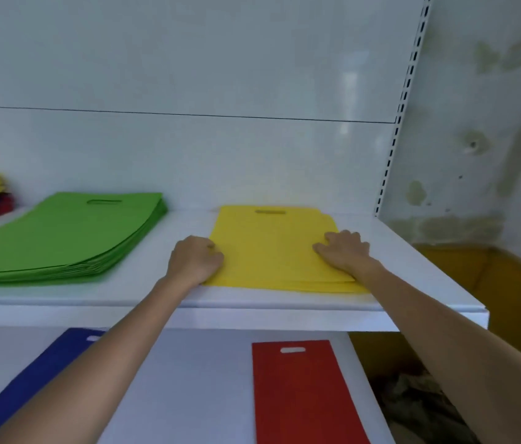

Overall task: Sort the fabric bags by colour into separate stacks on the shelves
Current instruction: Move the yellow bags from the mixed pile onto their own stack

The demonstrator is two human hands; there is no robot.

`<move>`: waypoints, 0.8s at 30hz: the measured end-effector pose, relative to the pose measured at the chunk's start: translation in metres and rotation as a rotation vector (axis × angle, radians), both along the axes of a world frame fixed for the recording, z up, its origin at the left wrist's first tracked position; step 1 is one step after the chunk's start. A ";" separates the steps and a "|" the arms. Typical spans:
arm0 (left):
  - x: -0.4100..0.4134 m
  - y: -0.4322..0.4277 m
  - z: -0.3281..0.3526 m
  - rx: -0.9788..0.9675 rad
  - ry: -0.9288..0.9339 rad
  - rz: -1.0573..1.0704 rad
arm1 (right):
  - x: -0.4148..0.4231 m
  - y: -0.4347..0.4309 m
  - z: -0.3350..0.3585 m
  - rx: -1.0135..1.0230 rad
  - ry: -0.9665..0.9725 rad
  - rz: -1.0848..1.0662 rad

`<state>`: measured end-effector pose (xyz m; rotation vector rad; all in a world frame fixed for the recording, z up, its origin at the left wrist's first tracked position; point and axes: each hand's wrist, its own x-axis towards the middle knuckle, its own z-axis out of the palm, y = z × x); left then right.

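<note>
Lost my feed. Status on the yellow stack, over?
Left hand against yellow bag stack, left edge, grip unclear. Right hand pressing its top. Nothing blocking.

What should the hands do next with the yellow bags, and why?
Probably nudge the yellow stack square with both hands. The left hand is at its left edge and the right hand rests on top, but the bags underneath stick out unevenly along the right and front edges, so the pile does not look tidy yet.
</note>
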<state>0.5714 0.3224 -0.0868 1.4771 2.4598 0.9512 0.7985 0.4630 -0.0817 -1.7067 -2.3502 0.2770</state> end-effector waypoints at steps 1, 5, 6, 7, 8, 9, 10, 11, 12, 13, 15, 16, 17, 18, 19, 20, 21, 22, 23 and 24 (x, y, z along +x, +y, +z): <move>-0.001 0.001 -0.001 0.010 0.001 0.010 | 0.000 0.000 -0.003 0.021 0.033 -0.021; -0.006 0.008 -0.001 0.061 -0.059 -0.015 | 0.009 0.005 0.001 -0.052 0.308 -0.049; -0.008 0.009 -0.003 0.052 -0.073 -0.018 | 0.013 0.006 0.000 -0.068 0.365 -0.046; -0.009 0.009 -0.004 0.043 -0.080 -0.017 | 0.015 0.005 -0.001 -0.070 0.411 -0.045; -0.009 0.010 -0.005 0.040 -0.081 -0.016 | 0.017 0.005 -0.002 -0.060 0.448 -0.042; -0.010 0.012 -0.006 0.041 -0.076 -0.015 | 0.019 0.005 -0.003 -0.047 0.471 -0.036; -0.010 0.013 -0.007 0.033 -0.057 -0.017 | 0.020 0.006 -0.004 -0.039 0.482 -0.027; -0.009 0.014 -0.007 0.017 -0.023 -0.022 | 0.020 0.006 -0.005 -0.036 0.482 -0.015; -0.007 0.014 -0.007 -0.002 0.015 -0.027 | 0.021 0.006 -0.004 -0.038 0.474 -0.002; -0.005 0.015 -0.006 -0.018 0.045 -0.033 | 0.022 0.005 -0.003 -0.043 0.458 0.007; -0.005 0.013 -0.002 -0.014 0.007 -0.052 | 0.022 0.006 0.004 -0.055 0.399 0.008; -0.006 0.012 0.000 0.022 -0.064 -0.063 | 0.021 0.006 0.008 -0.051 0.359 0.001; -0.008 0.010 0.002 0.075 -0.132 -0.073 | 0.019 0.005 0.014 -0.034 0.325 -0.003; -0.011 0.006 0.005 0.127 -0.168 -0.076 | 0.013 0.004 0.020 0.003 0.308 -0.002; -0.015 0.002 0.010 0.162 -0.159 -0.070 | 0.003 0.003 0.027 0.052 0.305 0.007; -0.021 -0.003 0.016 0.183 -0.131 -0.062 | -0.010 0.000 0.034 0.106 0.311 0.033; -0.028 -0.011 0.023 0.198 -0.100 -0.057 | -0.027 -0.004 0.041 0.158 0.324 0.083; -0.035 -0.022 0.032 0.209 -0.070 -0.051 | -0.048 -0.010 0.048 0.196 0.341 0.153; -0.044 -0.034 0.041 0.225 -0.033 -0.046 | -0.070 -0.018 0.053 0.216 0.359 0.231; -0.056 -0.049 0.050 0.250 0.017 -0.034 | -0.094 -0.027 0.058 0.224 0.376 0.307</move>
